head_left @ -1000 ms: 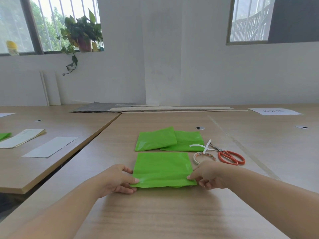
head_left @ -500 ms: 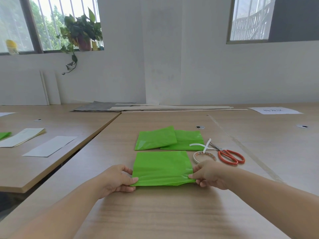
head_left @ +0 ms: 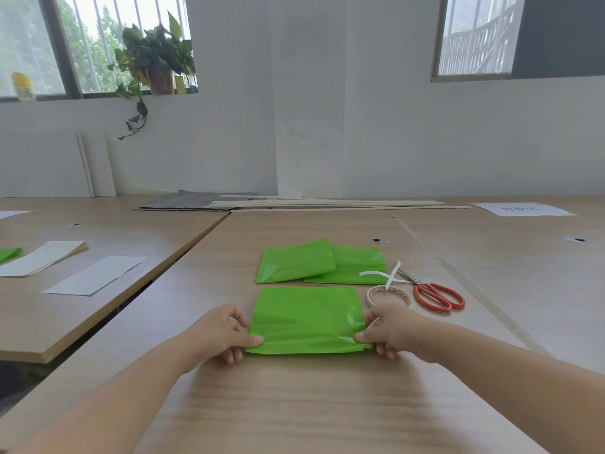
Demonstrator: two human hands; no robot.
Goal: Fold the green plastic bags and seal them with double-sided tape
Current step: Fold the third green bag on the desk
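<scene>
Both our hands pinch the near corners of a folded green bag (head_left: 309, 317). Our left hand (head_left: 222, 335) grips the left corner between thumb and fingers, and our right hand (head_left: 389, 332) grips the right corner the same way. The bag lies flat on a wooden table (head_left: 294, 404). Just beyond it, two more folded green bags (head_left: 296, 260) overlap each other. Just right of its far corner sits a roll of tape (head_left: 388, 294), and orange-handled scissors (head_left: 437, 294) lie farther right.
</scene>
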